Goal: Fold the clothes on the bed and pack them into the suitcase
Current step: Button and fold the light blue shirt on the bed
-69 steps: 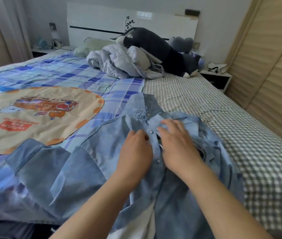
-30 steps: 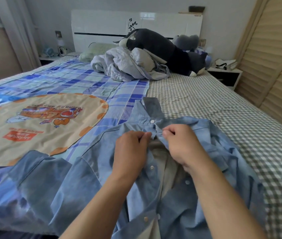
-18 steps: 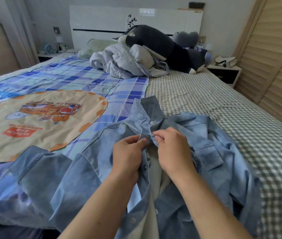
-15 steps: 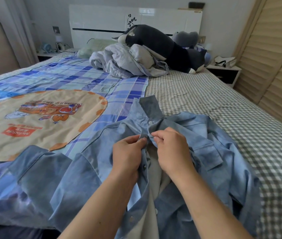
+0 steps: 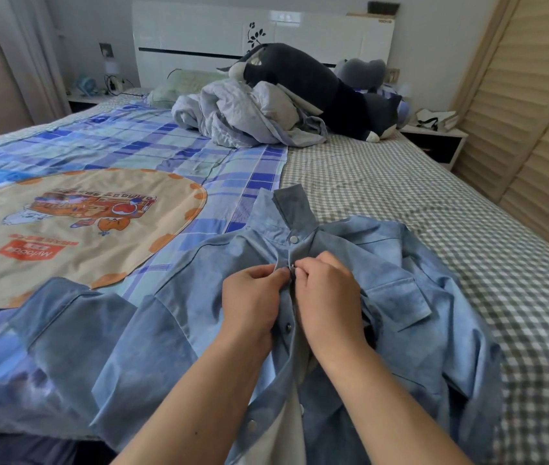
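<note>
Denim shirt (image 5: 199,317) lying front-up across the near edge of the bed (image 5: 383,182), collar pointing toward the headboard, one sleeve spreading left. Left hand (image 5: 249,303) pinching the left placket edge; right hand (image 5: 328,297) pinching the facing edge, fingertips meeting at a snap just under the collar, likely fastening it so the front holds flat for folding. Faded blue, pale snaps, lower front gaping open. Suitcase not in sight.

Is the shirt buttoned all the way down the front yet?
No: the shirt gapes open below both hands, the left hand and right hand pinching its front edges together near the collar.
</note>
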The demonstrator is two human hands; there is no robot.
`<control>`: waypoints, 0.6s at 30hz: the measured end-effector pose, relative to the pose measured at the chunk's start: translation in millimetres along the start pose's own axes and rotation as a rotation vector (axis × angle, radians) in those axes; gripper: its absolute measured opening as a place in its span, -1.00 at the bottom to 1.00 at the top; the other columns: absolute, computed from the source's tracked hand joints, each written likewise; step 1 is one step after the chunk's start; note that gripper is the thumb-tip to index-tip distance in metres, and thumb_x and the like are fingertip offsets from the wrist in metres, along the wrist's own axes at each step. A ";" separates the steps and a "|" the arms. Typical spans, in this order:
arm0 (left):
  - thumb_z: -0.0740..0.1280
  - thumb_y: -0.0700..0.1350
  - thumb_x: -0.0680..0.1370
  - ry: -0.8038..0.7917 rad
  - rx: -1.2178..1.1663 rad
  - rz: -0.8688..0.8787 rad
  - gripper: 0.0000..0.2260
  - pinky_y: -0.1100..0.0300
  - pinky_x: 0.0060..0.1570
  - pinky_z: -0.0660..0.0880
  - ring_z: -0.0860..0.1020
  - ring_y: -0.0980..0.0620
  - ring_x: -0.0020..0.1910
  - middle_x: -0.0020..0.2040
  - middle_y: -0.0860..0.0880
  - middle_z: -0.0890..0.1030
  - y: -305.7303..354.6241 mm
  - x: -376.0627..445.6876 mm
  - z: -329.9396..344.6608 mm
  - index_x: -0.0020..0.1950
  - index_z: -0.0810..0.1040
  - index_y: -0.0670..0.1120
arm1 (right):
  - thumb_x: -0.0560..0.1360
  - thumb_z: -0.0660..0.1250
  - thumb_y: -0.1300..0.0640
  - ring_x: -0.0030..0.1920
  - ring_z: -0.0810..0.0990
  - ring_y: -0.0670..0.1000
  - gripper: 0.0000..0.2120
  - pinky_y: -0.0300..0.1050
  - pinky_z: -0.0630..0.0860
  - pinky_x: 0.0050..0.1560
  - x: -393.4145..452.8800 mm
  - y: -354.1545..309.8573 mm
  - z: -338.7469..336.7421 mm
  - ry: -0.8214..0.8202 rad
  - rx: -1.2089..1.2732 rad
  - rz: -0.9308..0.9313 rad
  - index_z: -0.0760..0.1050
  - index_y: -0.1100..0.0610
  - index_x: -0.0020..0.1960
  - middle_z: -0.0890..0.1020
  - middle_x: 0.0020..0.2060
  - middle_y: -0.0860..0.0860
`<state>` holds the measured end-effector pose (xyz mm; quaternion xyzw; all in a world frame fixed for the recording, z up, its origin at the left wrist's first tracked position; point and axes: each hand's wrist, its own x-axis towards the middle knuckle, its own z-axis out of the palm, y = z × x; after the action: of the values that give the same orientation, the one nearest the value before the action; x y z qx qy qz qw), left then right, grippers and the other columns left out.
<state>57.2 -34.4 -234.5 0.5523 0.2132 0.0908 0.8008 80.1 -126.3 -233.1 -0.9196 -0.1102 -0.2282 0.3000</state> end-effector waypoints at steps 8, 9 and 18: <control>0.35 -0.37 0.55 -0.085 -0.053 -0.071 -0.85 -0.02 0.01 0.63 0.70 -0.17 -0.14 -0.10 -0.28 0.72 2.8 -1.9 -6.5 -0.02 0.72 -0.25 | 0.59 0.35 0.20 0.02 0.59 -0.04 -0.80 -0.38 0.39 0.00 -1.8 5.6 0.2 -0.083 0.168 0.056 0.67 0.13 0.17 0.64 0.03 0.00; 0.33 -0.37 0.56 -0.099 -0.050 -0.069 -0.83 -0.01 0.00 0.64 0.70 -0.17 -0.13 -0.10 -0.27 0.72 2.4 -2.0 -7.1 -0.01 0.72 -0.25 | 0.58 0.35 0.21 0.05 0.59 -0.07 -0.78 -0.49 0.35 0.00 -1.5 6.3 -0.2 -0.105 0.201 0.074 0.66 0.13 0.20 0.64 0.05 -0.02; 0.38 -0.40 0.52 -0.084 -0.097 -0.099 -0.92 -0.03 -0.06 0.57 0.63 -0.18 -0.18 -0.16 -0.29 0.67 -7.8 0.4 -3.6 -0.06 0.67 -0.30 | 0.56 0.32 0.31 -0.03 0.54 -0.10 -0.75 -0.48 0.41 -0.01 -3.3 1.7 4.5 -0.109 0.234 0.031 0.67 0.15 0.17 0.57 -0.06 -0.07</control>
<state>55.3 -34.1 -242.9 0.5048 0.2018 0.0379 0.8384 79.5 -125.2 -238.8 -0.8910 -0.1382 -0.1590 0.4021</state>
